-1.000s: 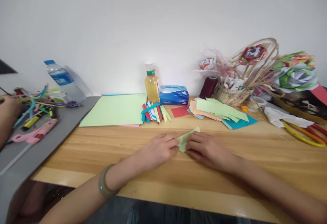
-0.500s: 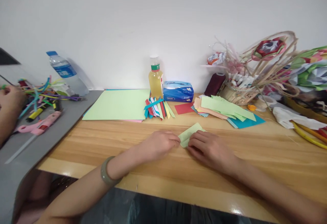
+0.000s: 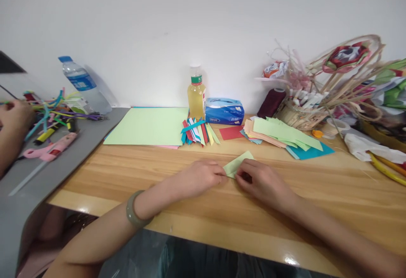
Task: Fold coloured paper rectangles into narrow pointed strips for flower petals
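A small piece of pale green paper (image 3: pixel 238 163), creased and partly folded, lies on the wooden table (image 3: pixel 133 172) between my hands. My left hand (image 3: pixel 203 177), with a bangle (image 3: pixel 135 210) on its wrist, has its fingers closed on the paper's left corner. The fingertips of my right hand (image 3: pixel 261 178) pinch the lower right edge, the thumb tucked under the curled fingers. Part of the paper's right side is hidden behind that hand.
Behind stand a juice bottle (image 3: pixel 196 96) and a tissue pack (image 3: pixel 225 111). Green sheets (image 3: pixel 147 127), paper strips (image 3: pixel 196 132) and cut papers (image 3: pixel 282 132) lie across the back. At the left, another person's hand (image 3: pixel 15 115) is near a pink glue gun (image 3: pixel 57 147).
The paper's lower part has been folded up, so it looks narrower. My right hand's fingers have drawn into a pinch at its lower edge. The view has shifted slightly.
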Tool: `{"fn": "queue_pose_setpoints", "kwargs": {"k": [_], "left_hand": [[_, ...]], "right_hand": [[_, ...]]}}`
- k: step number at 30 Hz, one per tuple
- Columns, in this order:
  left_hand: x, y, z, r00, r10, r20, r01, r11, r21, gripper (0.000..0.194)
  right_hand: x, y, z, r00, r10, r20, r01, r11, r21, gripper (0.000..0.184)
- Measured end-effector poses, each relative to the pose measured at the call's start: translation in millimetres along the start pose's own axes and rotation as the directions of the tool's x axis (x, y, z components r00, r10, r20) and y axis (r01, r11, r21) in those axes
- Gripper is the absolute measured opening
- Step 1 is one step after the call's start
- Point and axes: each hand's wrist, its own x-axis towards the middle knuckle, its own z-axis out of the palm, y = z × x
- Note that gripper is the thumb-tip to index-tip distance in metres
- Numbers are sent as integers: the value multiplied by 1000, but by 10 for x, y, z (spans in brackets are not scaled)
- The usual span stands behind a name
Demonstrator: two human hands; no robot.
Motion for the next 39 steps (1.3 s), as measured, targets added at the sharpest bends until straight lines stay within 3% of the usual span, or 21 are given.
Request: {"fn": "queue_pose_setpoints", "kwargs": {"k": [6,11,16,24,27,29,32,34,39], "left_hand": [[28,51,-27,994,-92,59,98,988,-117,26],[77,113,-84,949,-303,85,314,890,-332,21],[73,94,-80,946,-307,105,322,848,-420,17],[74,117,-75,942,-316,111,334,866,-372,16],[73,124,-64,945,-307,115,328,885,-331,15],[62,116,-41,948,-298,107,317,899,-302,15],[41,101,-2,964,-255,73,265,932,-246,16],[33,103,3,974,-218,64,227,952,-207,17],[52,159,-59,960,-267,86,279,940,-195,19]], "right_hand": [[-26,1,0,1000,1,-2,-1,997,75,17],[-28,9,-1,999,39,13,-40,991,130,16],[-23,9,4,997,72,29,-76,987,144,16],[-9,-3,41,994,107,36,-110,988,104,11],[-57,33,50,999,23,-30,-22,998,54,8],[-114,59,27,988,-144,-53,141,989,-47,16],[-202,71,-45,917,-397,30,393,891,-226,27],[-240,61,-100,893,-438,106,449,845,-290,30],[-280,95,-195,899,-410,152,437,842,-316,33]]}}
